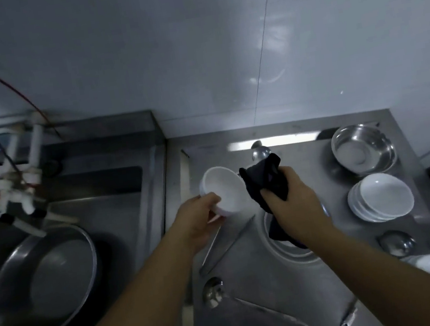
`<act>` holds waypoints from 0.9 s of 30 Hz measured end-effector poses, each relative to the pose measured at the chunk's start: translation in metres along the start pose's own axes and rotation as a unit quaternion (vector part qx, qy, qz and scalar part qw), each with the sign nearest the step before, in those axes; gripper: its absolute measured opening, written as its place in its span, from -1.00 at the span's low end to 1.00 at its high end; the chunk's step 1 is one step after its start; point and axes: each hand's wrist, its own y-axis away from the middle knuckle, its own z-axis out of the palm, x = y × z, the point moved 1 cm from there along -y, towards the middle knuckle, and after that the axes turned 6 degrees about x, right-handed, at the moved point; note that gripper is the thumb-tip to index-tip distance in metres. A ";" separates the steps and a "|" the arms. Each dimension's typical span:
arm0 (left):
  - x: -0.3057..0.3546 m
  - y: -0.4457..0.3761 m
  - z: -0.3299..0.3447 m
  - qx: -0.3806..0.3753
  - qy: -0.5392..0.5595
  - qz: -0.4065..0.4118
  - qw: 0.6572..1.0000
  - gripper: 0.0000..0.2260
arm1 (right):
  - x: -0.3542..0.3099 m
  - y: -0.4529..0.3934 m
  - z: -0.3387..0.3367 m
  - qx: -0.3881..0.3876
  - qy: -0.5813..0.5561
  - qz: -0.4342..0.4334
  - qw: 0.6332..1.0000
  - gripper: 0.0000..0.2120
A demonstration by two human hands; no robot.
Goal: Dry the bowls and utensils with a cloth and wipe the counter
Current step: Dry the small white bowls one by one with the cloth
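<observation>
The left hand (202, 217) grips 1 white bowl (223, 189) by its lower rim, tilted. Just beside it, the right hand (292, 201) clutches a dark cloth (266, 180) above the steel counter (254, 282).

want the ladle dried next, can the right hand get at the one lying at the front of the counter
Probably yes: the ladle lies bare on the counter with nothing on it, but the right hand already holds the dark cloth, so it would have to grasp through the cloth.

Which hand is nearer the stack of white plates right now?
Right. The right hand, gripping the dark cloth, is just left of the stack of white plates; the left hand holds the white bowl farther left.
</observation>
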 end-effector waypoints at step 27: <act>-0.012 0.239 0.029 -0.293 -0.015 0.119 0.949 -0.17 | -0.100 0.129 -0.108 -0.027 -0.025 -0.249 0.968 -0.88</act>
